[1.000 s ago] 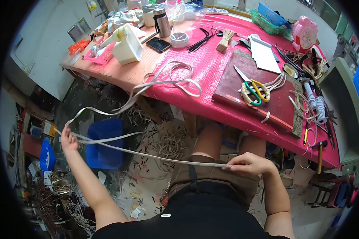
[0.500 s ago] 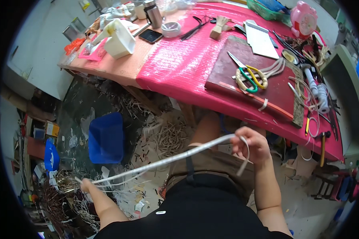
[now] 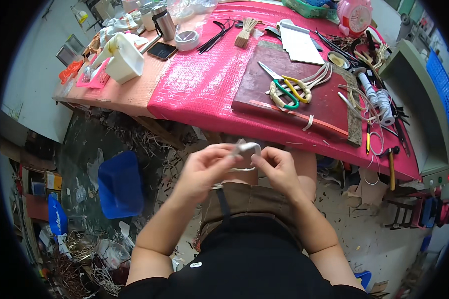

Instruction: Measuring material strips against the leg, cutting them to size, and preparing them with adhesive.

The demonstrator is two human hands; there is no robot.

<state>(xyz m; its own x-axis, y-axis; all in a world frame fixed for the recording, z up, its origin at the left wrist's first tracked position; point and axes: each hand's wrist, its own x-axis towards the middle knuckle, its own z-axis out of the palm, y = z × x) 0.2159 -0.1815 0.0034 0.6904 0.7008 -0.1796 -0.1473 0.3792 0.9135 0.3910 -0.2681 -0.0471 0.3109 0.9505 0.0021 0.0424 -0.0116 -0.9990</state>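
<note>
In front of my lap, I hold a slim white strap (image 3: 255, 147) that curves up and over between my two hands. My left hand (image 3: 203, 168) has its fingers pinched on one part of it, somewhat smeared by motion. Thumb and fingers of my right hand (image 3: 278, 167) close on the strap's other side. A thinner white length sags below, between the hands. Beyond them, on the table, large scissors (image 3: 270, 72) with green and yellow handles lie on a dark red board (image 3: 254, 82), beside pale straps (image 3: 320, 74).
The pink-covered table (image 3: 184, 94) runs across ahead. A hammer (image 3: 391, 169) and white spools (image 3: 384, 107) lie at its right. A phone (image 3: 162, 51) and a steel flask (image 3: 163, 25) are at the far left. A blue bin (image 3: 119, 187) stands on the littered floor.
My left hand has come up and right from the lower left, and my right hand has shifted slightly left. The strap, stretched long before, is now bent into a small loop between them.
</note>
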